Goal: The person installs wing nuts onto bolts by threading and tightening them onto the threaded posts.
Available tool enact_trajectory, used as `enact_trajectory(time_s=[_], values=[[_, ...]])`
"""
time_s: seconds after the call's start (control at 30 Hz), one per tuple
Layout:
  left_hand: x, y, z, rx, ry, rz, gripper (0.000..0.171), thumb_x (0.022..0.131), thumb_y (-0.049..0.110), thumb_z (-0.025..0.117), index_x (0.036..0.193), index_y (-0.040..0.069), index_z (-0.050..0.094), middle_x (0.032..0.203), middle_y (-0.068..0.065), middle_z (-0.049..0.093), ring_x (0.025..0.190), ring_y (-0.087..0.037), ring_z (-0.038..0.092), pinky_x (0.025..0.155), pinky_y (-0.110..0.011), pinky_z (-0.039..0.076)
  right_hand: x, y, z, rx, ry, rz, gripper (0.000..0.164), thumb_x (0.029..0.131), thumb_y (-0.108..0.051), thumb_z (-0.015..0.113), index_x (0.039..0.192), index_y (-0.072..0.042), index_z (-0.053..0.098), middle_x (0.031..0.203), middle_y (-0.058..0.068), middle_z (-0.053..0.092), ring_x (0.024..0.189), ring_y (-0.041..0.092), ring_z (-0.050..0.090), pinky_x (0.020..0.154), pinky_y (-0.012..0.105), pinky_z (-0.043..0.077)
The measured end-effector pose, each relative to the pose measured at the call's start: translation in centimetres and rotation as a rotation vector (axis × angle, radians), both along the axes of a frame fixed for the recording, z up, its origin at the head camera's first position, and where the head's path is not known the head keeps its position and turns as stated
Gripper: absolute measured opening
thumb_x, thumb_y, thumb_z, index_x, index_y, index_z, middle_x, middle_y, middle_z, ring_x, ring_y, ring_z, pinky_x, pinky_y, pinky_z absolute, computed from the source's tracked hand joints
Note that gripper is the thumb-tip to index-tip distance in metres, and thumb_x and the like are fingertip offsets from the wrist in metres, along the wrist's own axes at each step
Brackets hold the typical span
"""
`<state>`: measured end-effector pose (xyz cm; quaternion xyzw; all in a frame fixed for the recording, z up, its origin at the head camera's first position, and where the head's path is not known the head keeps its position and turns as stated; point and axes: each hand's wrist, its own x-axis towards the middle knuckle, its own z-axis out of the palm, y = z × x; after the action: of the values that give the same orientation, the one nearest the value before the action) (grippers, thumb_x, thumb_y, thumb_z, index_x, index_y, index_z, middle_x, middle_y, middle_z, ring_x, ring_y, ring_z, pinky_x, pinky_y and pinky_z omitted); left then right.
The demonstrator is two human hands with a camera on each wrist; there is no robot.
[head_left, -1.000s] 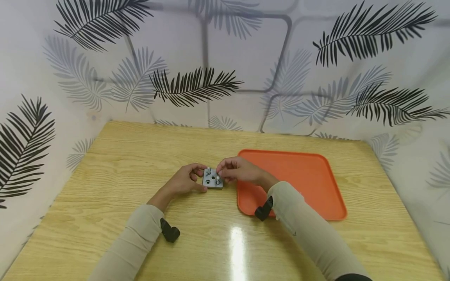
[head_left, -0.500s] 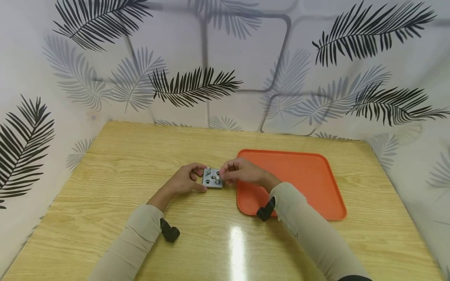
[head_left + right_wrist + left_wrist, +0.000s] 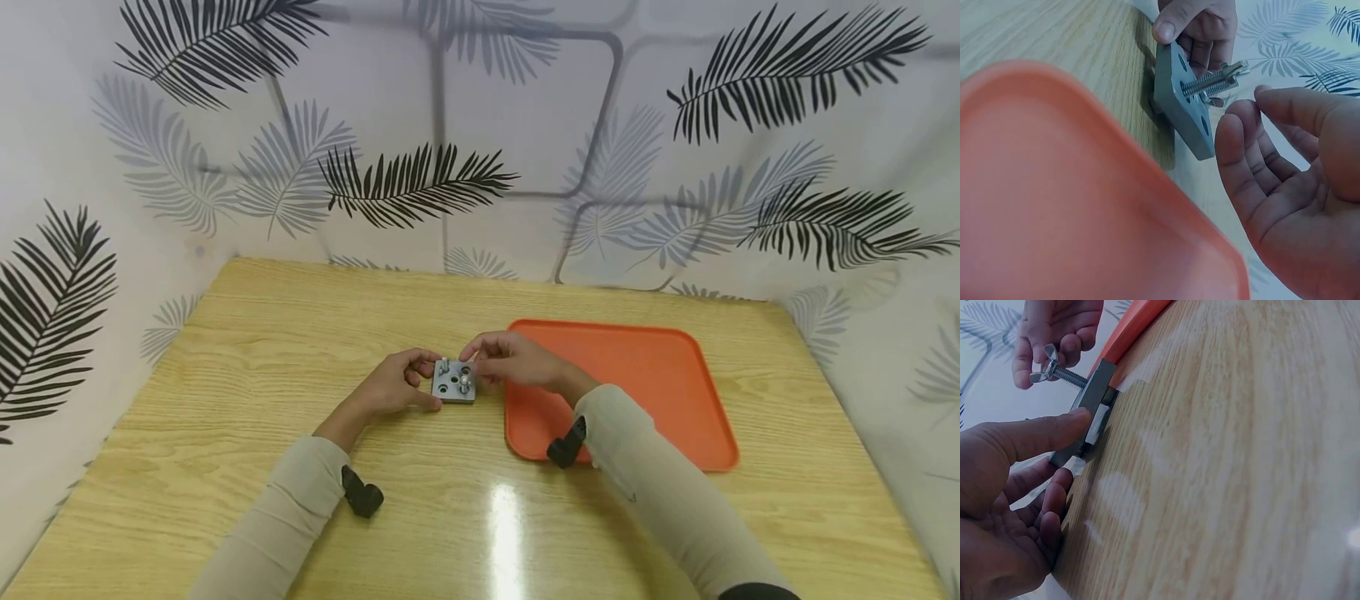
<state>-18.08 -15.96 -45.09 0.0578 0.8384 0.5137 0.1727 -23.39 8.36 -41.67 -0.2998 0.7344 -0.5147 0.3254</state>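
A square grey metal plate (image 3: 453,395) with several holes lies raised off the table on short feet. My left hand (image 3: 392,383) grips its left side, thumb on the near edge and fingers at the far edge. A wing screw (image 3: 1066,375) stands upright in the plate's near right corner, its thread showing above the surface. Another wing screw (image 3: 445,366) stands at the far left. Beside the near right screw is my right hand (image 3: 1300,165), its fingers loosely bent and thumb near the fingertips. In the right wrist view a gap shows between those fingertips and the screws.
An orange tray (image 3: 630,392) lies on the wooden table (image 3: 300,333) just right of the plate, partly under my right forearm. A leaf-patterned covering (image 3: 480,125) rises behind the table and along both sides.
My right hand moves from the wing screw at the near right corner, where its fingers were half a second ago, slightly back and away. My left hand stays on the plate.
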Motion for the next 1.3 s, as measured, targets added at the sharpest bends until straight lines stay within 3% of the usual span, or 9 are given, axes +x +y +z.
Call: enact_trajectory(time_s=[0.17, 0.37, 0.67, 0.97, 1.3], values=[[0.01, -0.03, 0.1, -0.01, 0.002, -0.003, 0.064, 0.08, 0.008, 0.083, 0.137, 0.004, 0.054, 0.116, -0.013, 0.056, 0.092, -0.021, 0.043, 0.081, -0.031, 0.039, -0.18, -0.45, 0.18, 0.055, 0.004, 0.027, 0.028, 0.104, -0.013, 0.05, 0.126, -0.002, 0.064, 0.08, 0.002, 0.056, 0.075, 0.026, 0.048, 0.069, 0.034, 0.044], [0.03, 0.1, 0.16, -0.014, -0.004, 0.001, 0.065, 0.08, 0.008, 0.083, 0.138, 0.005, 0.054, 0.117, -0.011, 0.057, 0.092, -0.021, 0.043, 0.081, -0.032, 0.039, -0.23, -0.83, 0.16, 0.065, -0.015, 0.042, 0.026, 0.104, -0.013, 0.052, 0.122, 0.001, 0.065, 0.078, 0.0, 0.05, 0.07, 0.018, 0.044, 0.064, 0.031, 0.039], [0.15, 0.2, 0.39, 0.001, -0.013, 0.006, 0.065, 0.079, 0.007, 0.083, 0.138, 0.005, 0.054, 0.114, -0.01, 0.055, 0.092, -0.02, 0.042, 0.081, -0.032, 0.038, -0.05, -0.56, -0.08, 0.071, -0.029, -0.003, 0.022, 0.102, -0.012, 0.055, 0.116, 0.002, 0.064, 0.094, 0.0, 0.063, 0.08, 0.015, 0.058, 0.076, 0.031, 0.051], [0.32, 0.15, 0.19, 0.001, -0.014, 0.023, 0.064, 0.079, 0.006, 0.083, 0.137, 0.006, 0.055, 0.113, -0.009, 0.055, 0.091, -0.021, 0.042, 0.081, -0.032, 0.038, 0.0, -0.27, -0.23, 0.06, -0.085, -0.006, 0.023, 0.104, -0.013, 0.052, 0.11, 0.005, 0.064, 0.091, 0.003, 0.065, 0.08, 0.014, 0.064, 0.077, 0.031, 0.056], [0.28, 0.19, 0.29, -0.003, -0.012, 0.022, 0.065, 0.079, 0.006, 0.083, 0.137, 0.005, 0.055, 0.114, -0.01, 0.056, 0.091, -0.021, 0.042, 0.081, -0.032, 0.039, 0.11, -0.25, -0.27, 0.07, -0.091, 0.025, 0.028, 0.102, -0.009, 0.054, 0.127, 0.001, 0.06, 0.091, 0.004, 0.067, 0.078, 0.012, 0.064, 0.072, 0.028, 0.056]])
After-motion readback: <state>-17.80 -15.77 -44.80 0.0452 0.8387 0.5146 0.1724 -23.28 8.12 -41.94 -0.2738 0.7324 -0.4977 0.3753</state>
